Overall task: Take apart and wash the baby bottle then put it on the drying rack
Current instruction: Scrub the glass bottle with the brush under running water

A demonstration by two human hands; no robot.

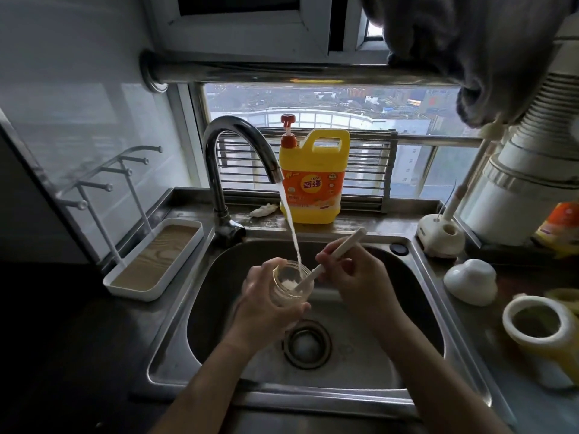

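Over the steel sink (416, 311), my left hand (263, 305) grips the clear bottle body (291, 285), mouth tilted up toward the tap. Water runs from the curved faucet (238, 142) straight into the bottle's mouth. My right hand (354, 277) holds a white bottle brush (332, 258) by its handle, with the brush head down inside the bottle. On the counter to the right lie the white bottle cap (470, 281) and the collar with the nipple (542, 324). The drying rack (150, 261), a white tray with metal pegs, stands left of the sink.
A yellow dish soap jug (313, 180) with a red pump stands on the ledge behind the sink. A white brush holder (440, 236) sits at the sink's back right corner. The drain strainer (307, 343) lies below my hands. Grey cloth hangs from a rail at top right.
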